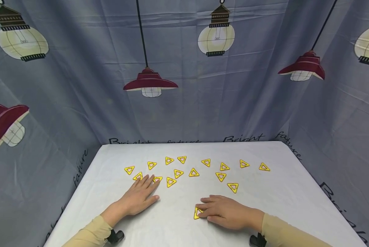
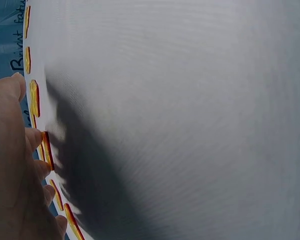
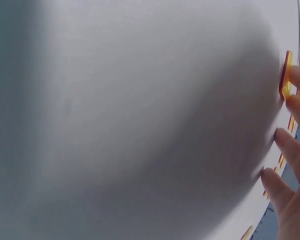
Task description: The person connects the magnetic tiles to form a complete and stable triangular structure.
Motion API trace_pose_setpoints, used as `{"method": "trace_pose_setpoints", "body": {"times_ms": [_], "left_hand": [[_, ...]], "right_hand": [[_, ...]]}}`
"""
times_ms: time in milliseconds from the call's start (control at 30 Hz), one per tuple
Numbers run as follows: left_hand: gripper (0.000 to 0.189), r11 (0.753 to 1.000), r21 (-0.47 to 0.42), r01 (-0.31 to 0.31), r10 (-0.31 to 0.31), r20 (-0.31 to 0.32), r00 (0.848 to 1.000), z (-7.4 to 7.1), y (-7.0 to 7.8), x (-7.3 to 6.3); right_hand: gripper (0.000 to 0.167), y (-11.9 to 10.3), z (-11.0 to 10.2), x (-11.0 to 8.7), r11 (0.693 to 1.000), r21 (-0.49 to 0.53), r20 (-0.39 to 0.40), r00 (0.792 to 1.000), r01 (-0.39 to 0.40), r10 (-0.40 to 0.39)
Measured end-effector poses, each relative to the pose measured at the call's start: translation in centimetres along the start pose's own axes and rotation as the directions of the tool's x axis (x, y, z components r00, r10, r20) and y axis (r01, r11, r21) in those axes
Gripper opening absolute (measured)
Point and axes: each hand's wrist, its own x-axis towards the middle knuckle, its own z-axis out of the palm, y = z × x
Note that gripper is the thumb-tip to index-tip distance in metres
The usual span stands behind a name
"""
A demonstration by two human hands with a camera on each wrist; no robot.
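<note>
Several flat yellow triangles with open centres lie on a white table. My right hand [image 1: 224, 211] is palm down near the front middle, fingers pointing left. Its index and middle fingertips rest on one yellow triangle [image 1: 197, 213], partly covering it; the same triangle [image 3: 286, 80] shows edge-on under two fingertips in the right wrist view. My left hand [image 1: 139, 197] is spread palm down at the left, its fingertips overlapping one triangle [image 1: 137, 176] and beside another triangle [image 1: 157, 179]. In the left wrist view, the left fingers [image 2: 35, 135] appear close above the row of triangles.
Other triangles are scattered across the far half of the table, from a left one [image 1: 129, 170] to a right one [image 1: 264, 167]. The nearest of these on the right is a triangle [image 1: 233, 187] beyond my right hand. A grey-blue curtain [image 1: 184, 113] with printed lamps surrounds the table [image 1: 280, 212].
</note>
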Motion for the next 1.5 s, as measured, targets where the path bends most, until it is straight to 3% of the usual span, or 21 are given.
{"method": "trace_pose_setpoints", "body": {"times_ms": [367,633,833,1200,1500], "left_hand": [[0.065,1.0,0.027,-0.007,0.007,0.003,1.0,-0.2,0.0,-0.2],[0.063,0.999,0.044,0.012,-0.014,0.031,0.999,-0.5,0.9,-1.5],[0.06,1.0,0.014,0.023,-0.024,0.031,0.999,-0.6,1.8,-2.0],[0.058,0.999,0.02,-0.034,0.034,0.003,0.999,-0.1,3.5,-2.5],[0.058,0.995,0.016,-0.102,0.101,0.015,0.995,0.4,5.6,-1.4]], "right_hand": [[0.034,-0.4,0.2,0.4,0.999,0.032,-0.023,0.999,-0.04,0.041],[0.034,-0.4,0.1,0.6,0.999,0.01,-0.022,0.999,-0.034,0.035],[0.028,0.2,0.3,1.2,1.0,-0.029,-0.101,0.995,-0.003,0.0],[0.023,0.9,0.0,1.9,0.997,-0.032,-0.174,0.983,-0.069,0.063],[0.022,1.3,-0.2,2.3,0.996,-0.004,-0.211,0.974,-0.09,0.087]]}}
